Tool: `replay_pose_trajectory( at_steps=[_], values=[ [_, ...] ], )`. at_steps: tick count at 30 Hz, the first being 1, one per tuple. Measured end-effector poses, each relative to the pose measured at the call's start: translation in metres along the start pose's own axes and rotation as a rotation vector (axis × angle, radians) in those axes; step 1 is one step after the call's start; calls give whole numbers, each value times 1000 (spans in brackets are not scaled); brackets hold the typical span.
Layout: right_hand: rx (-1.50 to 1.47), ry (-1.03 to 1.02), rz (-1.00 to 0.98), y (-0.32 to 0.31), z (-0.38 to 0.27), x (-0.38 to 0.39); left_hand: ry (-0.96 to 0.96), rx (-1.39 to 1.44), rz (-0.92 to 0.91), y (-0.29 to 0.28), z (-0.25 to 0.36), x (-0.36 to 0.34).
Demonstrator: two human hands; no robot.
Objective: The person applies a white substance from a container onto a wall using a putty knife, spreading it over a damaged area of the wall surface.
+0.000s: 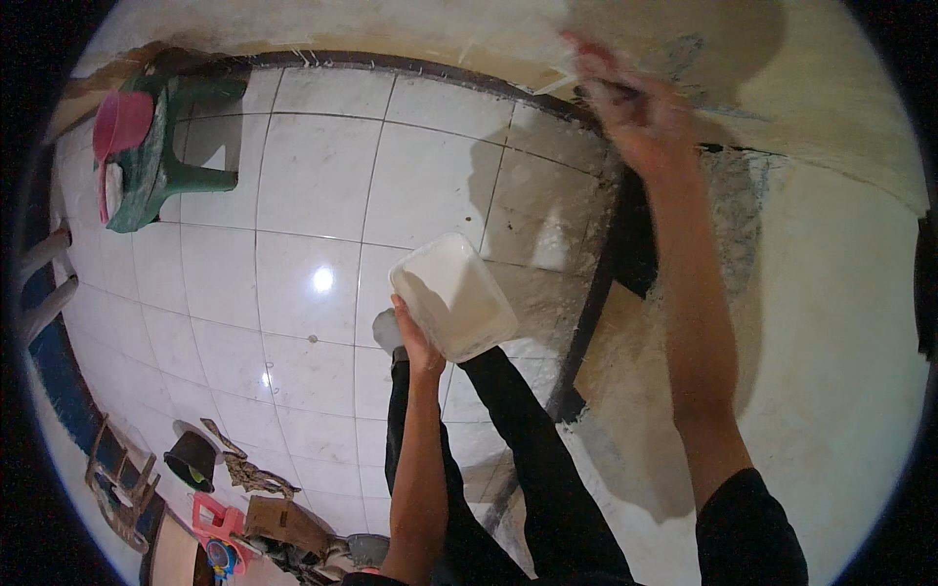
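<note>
My left hand [414, 337] is closed on the near left edge of a white rectangular plastic tub [490, 281], tilted above the tiled floor. Something pale lies inside the tub, partly in shadow. At the upper right, my right hand [650, 122] is raised against the stained cream wall [831, 59], smeared by motion. Its fingers are bent around something; a dark part and a reddish patch show there, too blurred to name. Grey and bluish marks run over the wall beside this hand.
A green plastic stool [166, 176] carries a pink dipper [123, 121] at the far left. A black bucket [191, 461], a twisted cloth [256, 474] and a cardboard box [285, 525] stand at the lower left. Dusty debris lies along the dark wall-foot strip [586, 361].
</note>
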State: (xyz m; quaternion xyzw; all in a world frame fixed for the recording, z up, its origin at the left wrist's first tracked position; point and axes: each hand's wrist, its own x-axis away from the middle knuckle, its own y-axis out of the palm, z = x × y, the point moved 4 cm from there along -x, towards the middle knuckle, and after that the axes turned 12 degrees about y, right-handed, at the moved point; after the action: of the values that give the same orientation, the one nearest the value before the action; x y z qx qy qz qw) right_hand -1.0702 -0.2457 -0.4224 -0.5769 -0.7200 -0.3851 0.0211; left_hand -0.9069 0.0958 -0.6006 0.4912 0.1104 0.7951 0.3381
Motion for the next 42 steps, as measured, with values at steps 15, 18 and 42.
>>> replay_pose_trajectory(
  at_steps=[15,18,42],
  values=[
    [1499,-443,341,-106,45,-140,39,-180,126,-19,23,4],
    [526,-256,177,-39,-50,-61,-27,-82,100,-6,9,0],
    [568,-145,261,-123,19,-105,-31,-58,-53,10,-7,-6]
  ],
)
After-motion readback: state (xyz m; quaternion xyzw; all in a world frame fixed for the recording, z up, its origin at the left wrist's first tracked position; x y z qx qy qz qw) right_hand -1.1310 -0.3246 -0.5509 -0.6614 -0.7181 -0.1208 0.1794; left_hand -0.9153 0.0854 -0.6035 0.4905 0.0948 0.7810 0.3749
